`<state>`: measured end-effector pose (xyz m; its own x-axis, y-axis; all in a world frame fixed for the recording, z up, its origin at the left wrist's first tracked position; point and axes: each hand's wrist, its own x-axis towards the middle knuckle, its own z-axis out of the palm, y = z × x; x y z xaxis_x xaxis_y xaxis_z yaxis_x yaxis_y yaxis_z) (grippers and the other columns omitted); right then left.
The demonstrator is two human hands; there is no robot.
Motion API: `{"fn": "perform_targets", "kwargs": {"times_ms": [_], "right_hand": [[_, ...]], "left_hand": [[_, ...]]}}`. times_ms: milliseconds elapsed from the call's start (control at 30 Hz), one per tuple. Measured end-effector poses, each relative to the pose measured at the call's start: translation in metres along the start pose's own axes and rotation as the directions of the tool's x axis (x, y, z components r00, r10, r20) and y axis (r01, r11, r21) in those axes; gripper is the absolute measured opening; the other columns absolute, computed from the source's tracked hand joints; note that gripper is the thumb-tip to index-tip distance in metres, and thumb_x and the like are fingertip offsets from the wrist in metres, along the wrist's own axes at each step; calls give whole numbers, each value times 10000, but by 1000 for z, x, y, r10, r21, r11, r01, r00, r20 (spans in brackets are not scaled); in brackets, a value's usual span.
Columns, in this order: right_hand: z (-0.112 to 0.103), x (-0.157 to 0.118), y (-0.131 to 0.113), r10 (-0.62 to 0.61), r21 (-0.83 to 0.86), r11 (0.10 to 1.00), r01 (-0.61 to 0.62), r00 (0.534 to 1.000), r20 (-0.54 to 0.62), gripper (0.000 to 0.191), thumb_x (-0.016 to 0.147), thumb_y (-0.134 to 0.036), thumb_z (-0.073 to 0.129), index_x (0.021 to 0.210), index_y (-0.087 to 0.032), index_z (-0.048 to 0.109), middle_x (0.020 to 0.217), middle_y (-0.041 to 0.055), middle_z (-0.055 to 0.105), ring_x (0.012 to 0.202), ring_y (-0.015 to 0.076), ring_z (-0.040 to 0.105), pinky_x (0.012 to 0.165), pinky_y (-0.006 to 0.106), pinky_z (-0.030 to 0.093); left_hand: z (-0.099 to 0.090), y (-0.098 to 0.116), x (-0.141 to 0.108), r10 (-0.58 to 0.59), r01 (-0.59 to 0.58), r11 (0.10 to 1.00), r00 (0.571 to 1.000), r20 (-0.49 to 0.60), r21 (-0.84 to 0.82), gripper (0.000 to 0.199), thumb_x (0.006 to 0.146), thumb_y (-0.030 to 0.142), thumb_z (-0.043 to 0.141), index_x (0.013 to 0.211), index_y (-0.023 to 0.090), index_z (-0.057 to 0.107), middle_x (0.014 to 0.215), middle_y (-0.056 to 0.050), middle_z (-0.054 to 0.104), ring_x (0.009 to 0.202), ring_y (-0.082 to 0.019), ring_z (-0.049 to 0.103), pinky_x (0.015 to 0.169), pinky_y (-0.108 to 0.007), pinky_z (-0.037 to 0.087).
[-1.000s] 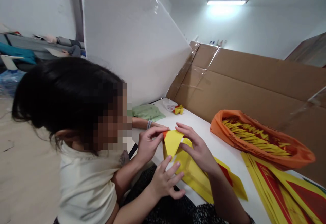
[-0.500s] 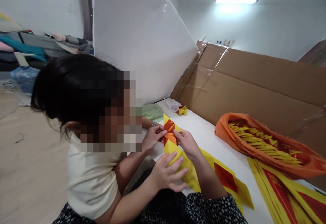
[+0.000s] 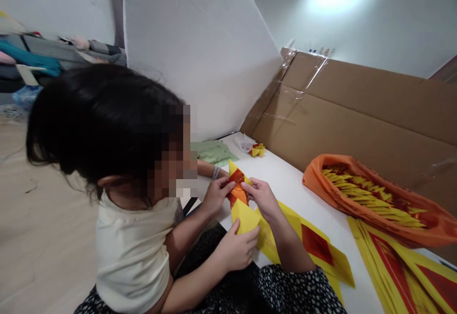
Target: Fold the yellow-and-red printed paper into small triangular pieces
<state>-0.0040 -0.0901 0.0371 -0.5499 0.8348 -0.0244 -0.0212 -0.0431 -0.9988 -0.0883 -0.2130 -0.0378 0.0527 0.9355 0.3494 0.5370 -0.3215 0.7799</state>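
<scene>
A folded yellow paper piece with a shiny red-orange middle (image 3: 238, 191) is held above the white table. My left hand (image 3: 216, 194) pinches its left edge between thumb and fingers. On the opposite edge, my right hand (image 3: 262, 198) grips it, thumb on top. The lower yellow end points toward me, and another person's hand (image 3: 238, 245) touches it with thumb and fingers. That person's other arm (image 3: 207, 168), with a bracelet, reaches behind my left hand; its fingers are mostly hidden. Beneath my right forearm lie flat yellow sheets with a red panel (image 3: 317, 245).
The person (image 3: 132, 247) sits close at my left, leaning over the work. On the white table (image 3: 285, 173) lie an orange bag (image 3: 314, 176) full of folded yellow pieces, a stack of yellow-red sheets (image 3: 389, 261), and a green cloth (image 3: 216, 153). Cardboard (image 3: 357, 99) stands behind.
The other person's hand has closed from spread fingers onto the lower yellow end. That person's head has shifted left in view. My hands keep their hold on the folded paper.
</scene>
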Motion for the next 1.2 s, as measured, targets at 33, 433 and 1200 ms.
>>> {"fn": "perform_targets", "kwargs": {"times_ms": [33, 433, 1200], "right_hand": [[0, -1, 0, -2, 16, 1000, 2, 1000, 8, 298, 691, -435, 789, 773, -180, 659, 633, -23, 630, 532, 107, 531, 525, 235, 436], [0, -8, 1, 1, 129, 992, 3, 1000, -30, 138, 632, -243, 723, 764, -209, 701, 797, 3, 670, 705, 134, 579, 627, 245, 439], [-3, -7, 6, -236, -251, 944, 215, 970, -55, 216, 817, -308, 549, 953, -193, 671, 690, -22, 620, 607, 135, 529, 598, 249, 417]], "left_hand": [[4, -2, 1, -10, 12, 999, 998, 61, -36, 370, 1037, 318, 312, 1110, 301, 674, 807, 40, 730, 717, -132, 706, 630, -251, 549], [33, -13, 1, -24, 36, 984, 997, 71, -175, 297, 1011, 337, 401, 1159, 308, 657, 868, 27, 754, 776, -207, 717, 641, -361, 580], [-40, -17, 66, -352, 22, 482, 920, -171, -876, 452, 777, 367, 751, 1133, 153, 573, 1041, -110, 704, 910, -208, 675, 821, -315, 504]]}}
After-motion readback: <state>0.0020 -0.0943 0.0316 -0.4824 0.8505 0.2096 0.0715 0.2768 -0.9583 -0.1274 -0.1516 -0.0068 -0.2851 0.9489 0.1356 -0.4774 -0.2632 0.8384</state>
